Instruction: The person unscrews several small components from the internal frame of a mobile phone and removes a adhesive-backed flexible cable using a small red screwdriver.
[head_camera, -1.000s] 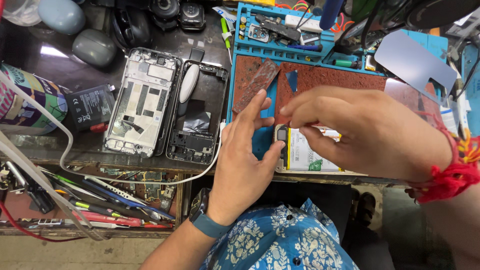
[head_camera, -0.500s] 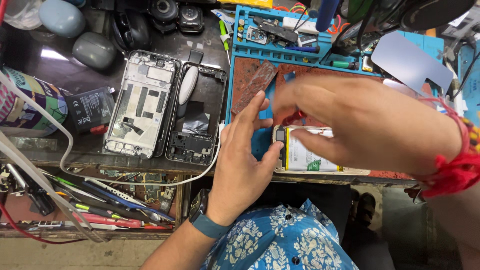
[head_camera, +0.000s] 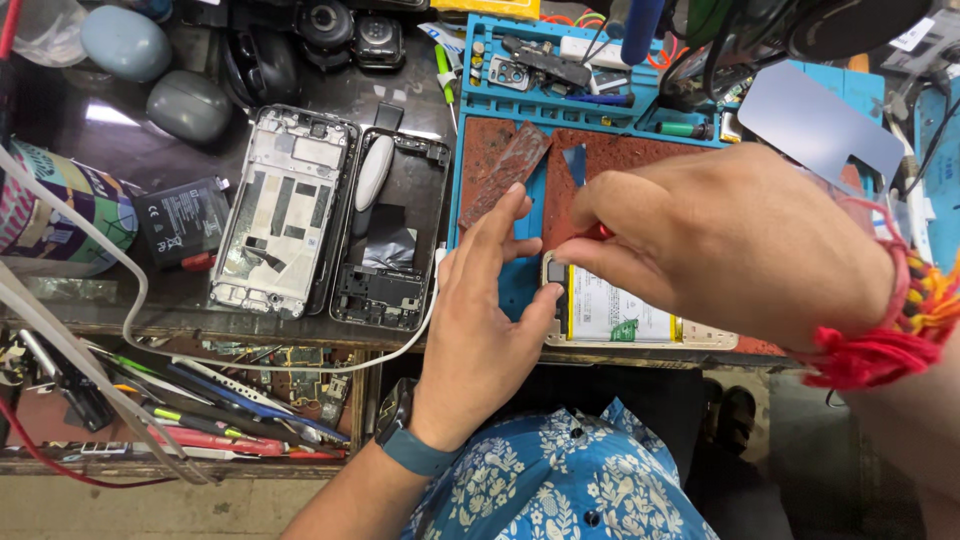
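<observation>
Open phone (head_camera: 620, 315) with white battery lies on blue mat (head_camera: 500, 170) at worktop front edge. Left hand (head_camera: 480, 310) flat, thumb bracing phone end. Right hand (head_camera: 720, 235) pinched on small red-tipped tool, tip hidden. Likely working phone's top end; next calls for steady, light touch.

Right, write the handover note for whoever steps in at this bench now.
Left hand: open, braced flat against the end of the opened phone on the blue mat.
Right hand: fingertips pinched on a small red-tipped tool over the phone's top end.
Done: back is off, battery exposed.
Left: the battery remains seated. Two other stripped phone frames lie to the left.
</observation>
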